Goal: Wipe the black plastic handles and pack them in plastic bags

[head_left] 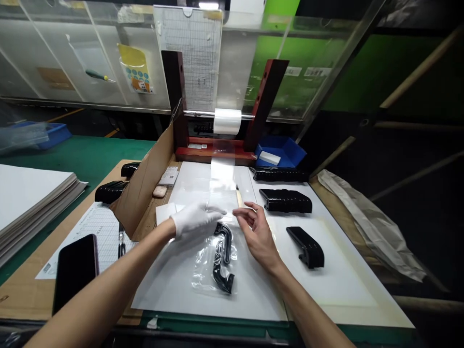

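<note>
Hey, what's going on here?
A person has both hands close together over a white sheet, the left hand gloved in white, the right hand bare. Both are right by a clear plastic strip that runs down from a roll on a dark red stand; whether they pinch it is hard to tell. Just nearer the person, a clear bag with curved black parts lies on the sheet, and three more black parts lie to the right.

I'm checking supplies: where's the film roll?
In the head view, the film roll sits at upper middle, on the metal rod between the two dark red posts.
</note>
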Available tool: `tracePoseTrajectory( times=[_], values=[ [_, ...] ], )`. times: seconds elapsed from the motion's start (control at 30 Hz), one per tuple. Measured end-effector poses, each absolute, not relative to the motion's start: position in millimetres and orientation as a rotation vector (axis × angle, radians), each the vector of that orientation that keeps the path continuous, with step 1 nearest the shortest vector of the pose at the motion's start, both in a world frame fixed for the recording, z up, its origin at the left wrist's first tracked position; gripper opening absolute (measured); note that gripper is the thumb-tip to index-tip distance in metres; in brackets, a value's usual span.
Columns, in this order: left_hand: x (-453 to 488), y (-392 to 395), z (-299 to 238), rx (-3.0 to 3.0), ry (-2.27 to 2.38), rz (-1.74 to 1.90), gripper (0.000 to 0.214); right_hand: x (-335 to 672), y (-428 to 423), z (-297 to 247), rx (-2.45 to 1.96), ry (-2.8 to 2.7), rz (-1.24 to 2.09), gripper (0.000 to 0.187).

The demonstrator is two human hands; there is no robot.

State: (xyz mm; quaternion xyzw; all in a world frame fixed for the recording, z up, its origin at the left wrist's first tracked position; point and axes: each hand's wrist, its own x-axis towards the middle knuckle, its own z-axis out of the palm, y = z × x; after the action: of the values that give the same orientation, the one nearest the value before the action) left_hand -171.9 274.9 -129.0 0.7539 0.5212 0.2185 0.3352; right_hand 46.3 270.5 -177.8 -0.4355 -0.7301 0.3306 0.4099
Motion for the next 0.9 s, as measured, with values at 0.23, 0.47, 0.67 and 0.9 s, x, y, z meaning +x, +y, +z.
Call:
tracePoseTrajectory(
  times=[0.23,0.47,0.67,0.9],
  values=[
    [-154.8,195.0,-135.9,2.257,1.170,0.562,0.028,76.2,208.7,-184.6,-0.871,-2.106,0.802,0.022],
    [-165.6,151.8,-138.2,2.405,1.367,0.567,0.031,83.5,190.6,-182.3,-0.926,-2.151,0.615,0.024],
    [-126.8,184.7,-160.4,2.287,1.664,0.568,0.044,40.4,224.1,-199.0,-1.193,-2.119,0.490,0.047],
    [-106.5,191.9,-175.1,2.195,1.691,0.375,0.064,31.2,231.5,-225.4,-1.203,-2.301,0.443,0.068]
  ],
)
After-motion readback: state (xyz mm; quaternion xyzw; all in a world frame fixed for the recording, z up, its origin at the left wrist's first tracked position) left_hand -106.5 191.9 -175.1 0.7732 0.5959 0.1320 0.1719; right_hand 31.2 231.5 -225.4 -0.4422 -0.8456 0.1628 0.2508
